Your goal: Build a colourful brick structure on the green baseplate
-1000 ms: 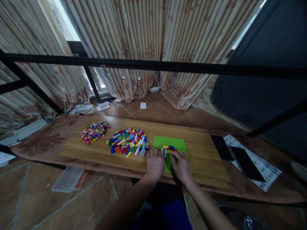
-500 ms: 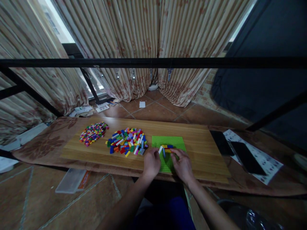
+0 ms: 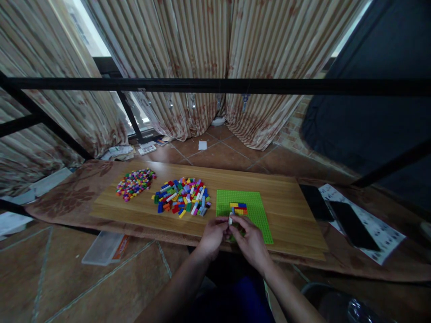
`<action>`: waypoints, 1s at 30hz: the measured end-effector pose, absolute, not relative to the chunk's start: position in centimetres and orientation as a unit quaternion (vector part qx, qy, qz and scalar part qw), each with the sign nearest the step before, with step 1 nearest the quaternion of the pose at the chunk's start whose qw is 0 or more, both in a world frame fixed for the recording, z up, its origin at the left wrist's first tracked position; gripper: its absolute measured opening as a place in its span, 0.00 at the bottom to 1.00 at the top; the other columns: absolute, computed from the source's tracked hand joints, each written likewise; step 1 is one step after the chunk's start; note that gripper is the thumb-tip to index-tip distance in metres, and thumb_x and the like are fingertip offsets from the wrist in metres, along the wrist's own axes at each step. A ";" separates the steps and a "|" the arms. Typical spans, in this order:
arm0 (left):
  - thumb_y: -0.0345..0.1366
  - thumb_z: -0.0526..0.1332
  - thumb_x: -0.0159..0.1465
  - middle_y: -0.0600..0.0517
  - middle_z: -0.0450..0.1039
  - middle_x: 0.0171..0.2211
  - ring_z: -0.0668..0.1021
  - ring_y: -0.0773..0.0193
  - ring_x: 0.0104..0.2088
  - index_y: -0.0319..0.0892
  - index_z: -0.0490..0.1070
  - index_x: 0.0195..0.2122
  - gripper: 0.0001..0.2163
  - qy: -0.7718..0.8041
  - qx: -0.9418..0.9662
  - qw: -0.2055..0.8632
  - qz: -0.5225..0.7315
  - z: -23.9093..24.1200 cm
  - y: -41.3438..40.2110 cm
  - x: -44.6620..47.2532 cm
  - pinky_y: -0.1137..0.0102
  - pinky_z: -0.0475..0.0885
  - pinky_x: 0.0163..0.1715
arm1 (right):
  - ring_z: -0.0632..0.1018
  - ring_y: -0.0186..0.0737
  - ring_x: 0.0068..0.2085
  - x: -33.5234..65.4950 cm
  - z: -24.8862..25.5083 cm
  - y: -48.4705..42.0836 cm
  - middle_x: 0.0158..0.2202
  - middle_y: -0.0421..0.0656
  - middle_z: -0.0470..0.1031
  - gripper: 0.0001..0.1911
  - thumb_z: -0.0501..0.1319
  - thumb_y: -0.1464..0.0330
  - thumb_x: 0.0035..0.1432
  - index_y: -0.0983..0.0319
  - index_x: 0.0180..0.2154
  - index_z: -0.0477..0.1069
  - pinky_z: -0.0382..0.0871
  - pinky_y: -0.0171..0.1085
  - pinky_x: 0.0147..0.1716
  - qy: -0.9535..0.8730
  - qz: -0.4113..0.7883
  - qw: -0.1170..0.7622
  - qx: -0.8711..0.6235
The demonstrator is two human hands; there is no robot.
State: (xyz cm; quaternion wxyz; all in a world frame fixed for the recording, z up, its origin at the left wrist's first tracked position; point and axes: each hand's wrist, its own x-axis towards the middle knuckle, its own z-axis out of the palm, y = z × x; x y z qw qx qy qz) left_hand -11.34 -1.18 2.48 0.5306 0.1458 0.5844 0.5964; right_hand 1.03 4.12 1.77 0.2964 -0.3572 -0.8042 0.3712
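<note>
A green baseplate [image 3: 256,208] lies on a wooden board [image 3: 289,215], with a small cluster of yellow, blue, red and orange bricks [image 3: 238,208] fixed near its middle. My left hand [image 3: 212,233] and my right hand [image 3: 247,237] meet over the plate's near left corner. Both pinch a small white brick [image 3: 230,220] held upright between the fingertips. A heap of larger mixed-colour bricks [image 3: 182,202] lies left of the plate. A heap of tiny coloured pieces [image 3: 134,183] lies farther left.
A black metal bar [image 3: 215,85] crosses the view above the board. Two dark phones [image 3: 350,217] lie on a printed sheet at the right. A clear plastic box [image 3: 101,247] sits on the tiled floor at the left. Curtains hang behind.
Both hands have drawn back from the brick cluster to the plate's near edge. The white brick has come off the plate and is now pinched between them.
</note>
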 end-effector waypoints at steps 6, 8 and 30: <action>0.38 0.63 0.56 0.52 0.73 0.24 0.73 0.70 0.23 0.38 0.75 0.30 0.08 0.611 0.193 0.535 0.550 2.8 -1.8 -11.6 0.75 0.66 0.24 | 0.78 0.44 0.47 1.1 1.8 3.1 0.47 0.45 0.77 0.16 0.56 0.64 0.61 0.56 0.50 0.73 0.72 0.44 0.48 -0.791 0.409 0.291 -0.351; 0.39 0.62 0.57 0.52 0.73 0.24 0.73 0.69 0.23 0.39 0.75 0.29 0.08 0.625 0.229 0.524 0.531 2.9 -1.7 -11.9 0.75 0.66 0.24 | 0.78 0.44 0.47 1.2 1.6 3.1 0.47 0.45 0.77 0.16 0.56 0.65 0.61 0.56 0.50 0.73 0.72 0.44 0.49 -0.794 0.410 0.286 -0.347; 0.33 0.55 0.59 0.51 0.75 0.24 0.75 0.65 0.26 0.39 0.75 0.26 0.10 0.726 0.502 0.388 0.266 3.9 1.6 -14.1 0.73 0.67 0.27 | 0.70 0.51 0.52 0.7 2.1 7.5 0.52 0.49 0.69 0.28 0.68 0.67 0.50 0.59 0.53 0.69 0.67 0.50 0.52 -0.912 0.197 0.210 -0.292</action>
